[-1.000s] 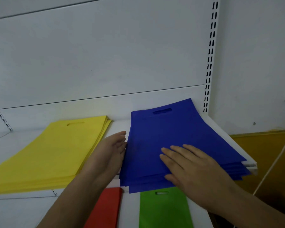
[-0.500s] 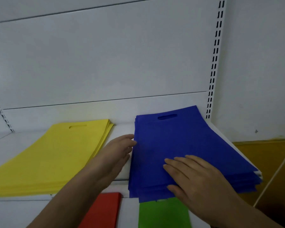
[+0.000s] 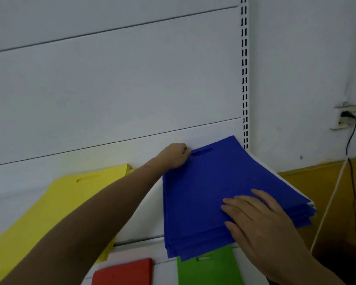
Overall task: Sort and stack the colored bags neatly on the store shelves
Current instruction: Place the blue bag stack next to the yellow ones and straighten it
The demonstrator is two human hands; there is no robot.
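Note:
A stack of blue bags [image 3: 214, 188] lies on the white shelf [image 3: 150, 219], its front edge hanging over the shelf lip. My left hand [image 3: 176, 156] reaches to the stack's far left corner beside the handle slot, fingers curled at the bags' edge. My right hand [image 3: 257, 214] lies flat on the near right part of the stack, fingers straight. A stack of yellow bags [image 3: 56, 204] rests to the left on the same shelf. On the shelf below, red bags [image 3: 123, 272] and green bags [image 3: 208, 270] show at the bottom.
The shelf's white back panel [image 3: 111, 89] and a slotted upright [image 3: 244, 79] rise behind the stacks. To the right, a wall outlet [image 3: 344, 118] with a black cable hangs above a yellow-brown surface [image 3: 327, 192].
My left hand has moved from the blue stack's left side up to its far left corner. The right hand stays flat on the stack. The view has tilted and come closer.

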